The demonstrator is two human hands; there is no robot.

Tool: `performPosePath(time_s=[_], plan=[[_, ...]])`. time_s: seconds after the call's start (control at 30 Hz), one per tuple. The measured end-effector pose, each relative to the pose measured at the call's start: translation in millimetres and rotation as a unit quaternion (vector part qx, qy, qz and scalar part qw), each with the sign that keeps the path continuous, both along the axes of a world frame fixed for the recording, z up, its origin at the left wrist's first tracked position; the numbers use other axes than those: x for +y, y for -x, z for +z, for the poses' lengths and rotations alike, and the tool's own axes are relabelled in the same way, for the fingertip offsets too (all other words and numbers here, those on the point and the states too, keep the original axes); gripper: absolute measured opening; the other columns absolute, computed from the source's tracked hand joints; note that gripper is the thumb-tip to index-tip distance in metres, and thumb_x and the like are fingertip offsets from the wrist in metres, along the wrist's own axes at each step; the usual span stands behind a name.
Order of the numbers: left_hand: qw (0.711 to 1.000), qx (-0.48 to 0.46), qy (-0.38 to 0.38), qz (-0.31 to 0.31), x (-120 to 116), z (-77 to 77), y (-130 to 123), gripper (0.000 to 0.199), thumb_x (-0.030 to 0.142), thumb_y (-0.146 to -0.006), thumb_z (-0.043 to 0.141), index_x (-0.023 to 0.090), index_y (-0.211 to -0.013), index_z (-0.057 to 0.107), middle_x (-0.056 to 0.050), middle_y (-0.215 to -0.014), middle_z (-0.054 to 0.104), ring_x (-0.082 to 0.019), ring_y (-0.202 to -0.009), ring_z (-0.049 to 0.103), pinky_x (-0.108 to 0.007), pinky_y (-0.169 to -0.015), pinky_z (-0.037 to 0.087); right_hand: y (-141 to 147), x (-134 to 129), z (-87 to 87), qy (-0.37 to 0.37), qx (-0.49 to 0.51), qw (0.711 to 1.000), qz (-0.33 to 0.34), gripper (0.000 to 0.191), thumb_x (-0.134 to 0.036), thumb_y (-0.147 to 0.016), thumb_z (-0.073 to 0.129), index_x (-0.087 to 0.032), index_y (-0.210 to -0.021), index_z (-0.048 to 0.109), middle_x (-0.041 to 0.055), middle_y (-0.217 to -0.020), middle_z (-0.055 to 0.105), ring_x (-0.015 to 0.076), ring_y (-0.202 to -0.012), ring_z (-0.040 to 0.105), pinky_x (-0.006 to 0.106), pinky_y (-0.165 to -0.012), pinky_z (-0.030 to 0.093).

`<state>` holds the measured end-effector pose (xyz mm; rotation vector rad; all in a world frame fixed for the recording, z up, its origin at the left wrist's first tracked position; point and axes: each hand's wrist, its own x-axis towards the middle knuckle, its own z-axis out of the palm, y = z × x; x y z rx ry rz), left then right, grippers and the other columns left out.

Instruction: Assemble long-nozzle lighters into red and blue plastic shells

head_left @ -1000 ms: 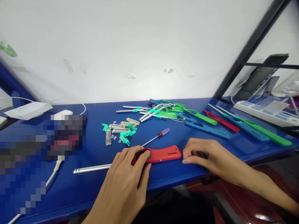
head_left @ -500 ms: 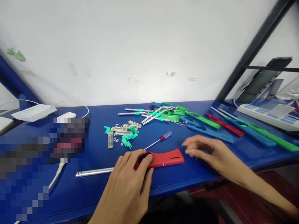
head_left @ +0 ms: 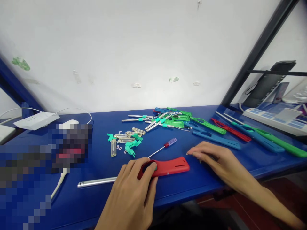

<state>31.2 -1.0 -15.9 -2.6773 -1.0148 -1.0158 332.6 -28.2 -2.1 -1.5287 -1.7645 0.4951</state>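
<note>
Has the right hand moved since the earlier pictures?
Yes: judged against the screwdriver, the right hand has shifted toward the wall.

At the left of the blue tabletop (head_left: 96, 147) lie a creased white paper (head_left: 35, 121) and a white cable (head_left: 62, 179), a pale, marked wall (head_left: 120, 48) rises behind, and a slanting dark frame (head_left: 260, 48) stands at right near a long white strip with blue blocks (head_left: 268, 118).
</note>
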Motion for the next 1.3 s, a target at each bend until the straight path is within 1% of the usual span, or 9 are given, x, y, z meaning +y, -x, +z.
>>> performPosePath(time_s=[0.23, 0.47, 0.7, 0.77, 0.87, 0.97, 1.03, 1.17, 1.3], plan=[[1.000, 0.007, -0.002, 0.002, -2, 1.7, 1, 0.031, 0.014, -0.103, 0.050, 0.019, -0.131, 0.063, -0.012, -0.126, 0.070, -0.030, -0.108, 0.070, -0.048, -0.088, 0.063, 2, -3, -1.1, 0.011, 0.004, 0.999, -0.043, 0.029, -0.055, -0.098, 0.066, -0.032, -0.099, 0.084, 0.0023, -0.106, 0.083, 0.0255, -0.100, 0.075, 0.034, -0.087, 0.056], [1.000, 0.024, 0.013, 0.003, -1, 2.1, 1, 0.032, 0.014, -0.106, 0.049, 0.019, -0.135, 0.061, -0.013, -0.130, 0.068, -0.030, -0.113, 0.069, -0.049, -0.093, 0.063, 8, -6, -1.9, 0.009, 0.007, 0.996, -0.091, 0.037, -0.062, -0.091, 0.073, -0.027, -0.085, 0.081, 0.0039, -0.092, 0.082, 0.0270, -0.090, 0.075, 0.032, -0.072, 0.057], [0.999, 0.032, 0.016, 0.001, -3, 1.2, 3, 0.032, 0.015, -0.106, 0.049, 0.019, -0.136, 0.060, -0.013, -0.131, 0.068, -0.030, -0.115, 0.068, -0.050, -0.095, 0.062, 9, -10, -3.2, -0.033, 0.098, 0.984, -0.148, 0.037, -0.060, -0.079, 0.085, -0.023, -0.080, 0.081, 0.0046, -0.072, 0.078, 0.0226, -0.063, 0.071, 0.032, -0.061, 0.058], [1.000, 0.029, 0.013, 0.002, -3, 1.3, 3, 0.032, 0.015, -0.106, 0.049, 0.019, -0.135, 0.061, -0.013, -0.131, 0.068, -0.030, -0.114, 0.068, -0.049, -0.095, 0.062, 14, -12, -0.9, -0.040, 0.109, 0.981, -0.153, 0.034, -0.057, -0.079, 0.086, -0.024, -0.079, 0.081, 0.0059, -0.076, 0.079, 0.0246, -0.068, 0.074, 0.033, -0.064, 0.060], [1.000, 0.026, 0.007, -0.002, -2, 1.3, 2, 0.032, 0.015, -0.106, 0.048, 0.019, -0.135, 0.062, -0.013, -0.130, 0.068, -0.029, -0.113, 0.068, -0.047, -0.094, 0.062, 30, -13, 6.0, -0.093, 0.102, 0.981, -0.135, 0.026, -0.051, -0.082, 0.085, -0.027, -0.076, 0.080, 0.0071, -0.095, 0.080, 0.0271, -0.088, 0.075, 0.032, -0.068, 0.059], [1.000, 0.021, 0.002, -0.004, -1, 1.0, 1, 0.032, 0.015, -0.106, 0.048, 0.018, -0.135, 0.062, -0.013, -0.129, 0.068, -0.030, -0.113, 0.068, -0.048, -0.093, 0.062, 47, -10, 11.8, -0.125, 0.094, 0.980, -0.125, 0.021, -0.046, -0.083, 0.085, -0.029, -0.073, 0.079, 0.0049, -0.091, 0.075, 0.0228, -0.081, 0.069, 0.031, -0.063, 0.054], [1.000, 0.021, 0.002, -0.005, -1, 0.9, 0, 0.032, 0.014, -0.105, 0.049, 0.017, -0.134, 0.061, -0.013, -0.129, 0.068, -0.030, -0.113, 0.068, -0.049, -0.093, 0.062, 53, -7, 12.3, -0.097, 0.096, 0.983, -0.120, 0.020, -0.046, -0.084, 0.085, -0.029, -0.072, 0.080, 0.0037, -0.083, 0.073, 0.0209, -0.073, 0.066, 0.032, -0.060, 0.051], [1.000, 0.024, 0.002, -0.009, -1, 1.2, 0, 0.032, 0.013, -0.105, 0.048, 0.017, -0.135, 0.061, -0.013, -0.129, 0.068, -0.030, -0.112, 0.068, -0.050, -0.091, 0.062, 51, -3, 9.3, -0.006, 0.097, 0.990, -0.099, 0.023, -0.049, -0.084, 0.083, -0.028, -0.075, 0.081, 0.0046, -0.085, 0.078, 0.0234, -0.077, 0.070, 0.034, -0.064, 0.051], [1.000, 0.020, 0.002, -0.008, -2, 1.8, 0, 0.032, 0.014, -0.106, 0.047, 0.017, -0.134, 0.062, -0.013, -0.128, 0.068, -0.030, -0.112, 0.068, -0.049, -0.091, 0.063, 46, -2, 9.3, 0.023, 0.112, 0.990, -0.085, 0.026, -0.051, -0.084, 0.081, -0.027, -0.076, 0.082, 0.0050, -0.087, 0.080, 0.0240, -0.079, 0.071, 0.034, -0.066, 0.051]])
